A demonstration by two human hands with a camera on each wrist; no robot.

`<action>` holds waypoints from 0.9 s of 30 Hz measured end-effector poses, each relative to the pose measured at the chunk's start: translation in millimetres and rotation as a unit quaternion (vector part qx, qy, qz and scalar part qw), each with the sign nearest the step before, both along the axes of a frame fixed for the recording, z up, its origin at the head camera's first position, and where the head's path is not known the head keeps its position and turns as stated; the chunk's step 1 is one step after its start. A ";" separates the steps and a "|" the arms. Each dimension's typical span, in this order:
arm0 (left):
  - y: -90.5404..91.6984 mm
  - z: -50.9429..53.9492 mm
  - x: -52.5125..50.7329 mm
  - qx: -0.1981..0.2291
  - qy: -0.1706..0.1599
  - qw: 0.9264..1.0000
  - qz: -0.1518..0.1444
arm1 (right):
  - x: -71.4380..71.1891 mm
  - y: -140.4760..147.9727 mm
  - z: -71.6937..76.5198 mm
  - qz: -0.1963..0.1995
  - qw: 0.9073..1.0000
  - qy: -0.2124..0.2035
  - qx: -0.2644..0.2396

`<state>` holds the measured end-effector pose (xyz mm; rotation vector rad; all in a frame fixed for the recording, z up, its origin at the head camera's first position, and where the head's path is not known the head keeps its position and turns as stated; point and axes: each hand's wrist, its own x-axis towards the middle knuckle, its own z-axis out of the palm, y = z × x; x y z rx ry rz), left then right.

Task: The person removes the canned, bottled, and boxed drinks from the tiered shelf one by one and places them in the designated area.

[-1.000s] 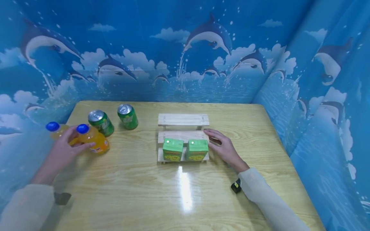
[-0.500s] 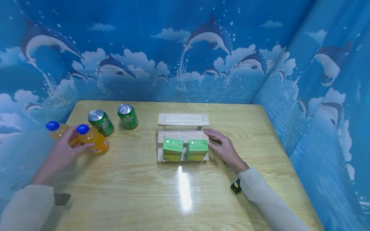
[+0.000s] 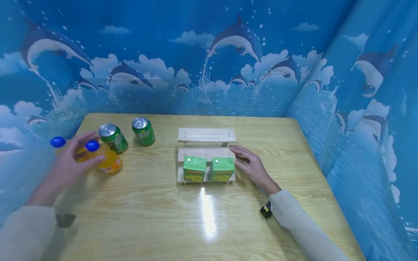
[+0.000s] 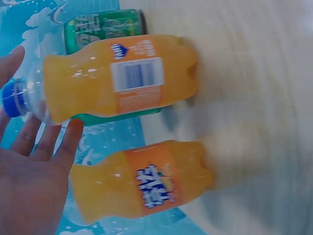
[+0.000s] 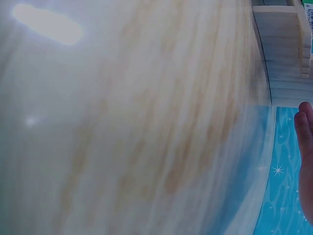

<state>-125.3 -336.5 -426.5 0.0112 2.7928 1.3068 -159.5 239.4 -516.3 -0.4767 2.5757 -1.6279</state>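
Note:
At the left, my left hand [image 3: 70,159] is spread around the neck of the nearer orange bottle [image 3: 109,159], thumb and fingers apart. The left wrist view shows its fingers [image 4: 46,142] relaxed beside that bottle [image 4: 132,78], below the blue cap; whether they touch it I cannot tell. A second orange bottle [image 4: 146,181] stands beside it, partly hidden behind the hand in the head view. My right hand [image 3: 254,167] rests with its fingertips at the right end of the wooden three-step rack [image 3: 206,154], fingers loosely bent. Two green cartons [image 3: 195,169] [image 3: 222,169] stand on the lowest step.
Two green cans [image 3: 113,138] [image 3: 143,131] stand at the back left of the wooden table [image 3: 147,210], behind the bottles. A blue dolphin-print curtain [image 3: 156,54] surrounds the table's back and sides.
My left hand has opened wider, its fingers lifting and its palm drawing slightly left from the nearer bottle. The right hand, rack and cartons stay put.

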 end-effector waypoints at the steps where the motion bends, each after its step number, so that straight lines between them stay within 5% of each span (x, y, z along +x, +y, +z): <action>1: -0.3 2.6 -0.3 0.001 0.004 1.000 -0.003 | -0.2 0.0 -0.2 0.000 1.000 0.000 0.000; 16: 10.9 44.0 -11.6 -0.030 0.004 0.999 -0.014 | -0.3 -1.6 -1.3 0.001 1.000 0.004 0.000; 23: 31.9 58.4 -15.6 -0.048 0.005 0.997 -0.057 | 0.1 -1.4 -0.2 -0.002 1.000 0.001 0.001; 27: 49.8 61.3 -17.3 -0.078 0.041 0.992 -0.088 | 0.2 -1.1 0.3 0.000 1.000 0.005 0.000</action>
